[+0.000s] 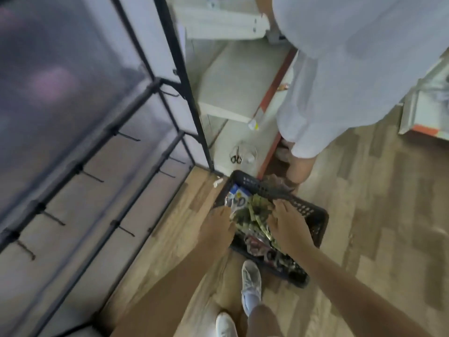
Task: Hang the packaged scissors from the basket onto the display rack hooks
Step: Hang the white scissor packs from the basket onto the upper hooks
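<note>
Black perforated plastic basket [313,216] on wood-plank floor [364,215], heaped with glossy packaged scissors [255,212]; print blurred, unreadable. Left hand [217,223] and right hand [286,227] down in pile, fingers curled into packs, exact pinch unclear. Black metal display rack [102,152] left, thin hooks [92,177] bare.

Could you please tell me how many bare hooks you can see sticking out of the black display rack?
7 hooks. Four on the nearer rail. Three on the farther rail. All look empty; blur may hide others on the display rack.
</note>
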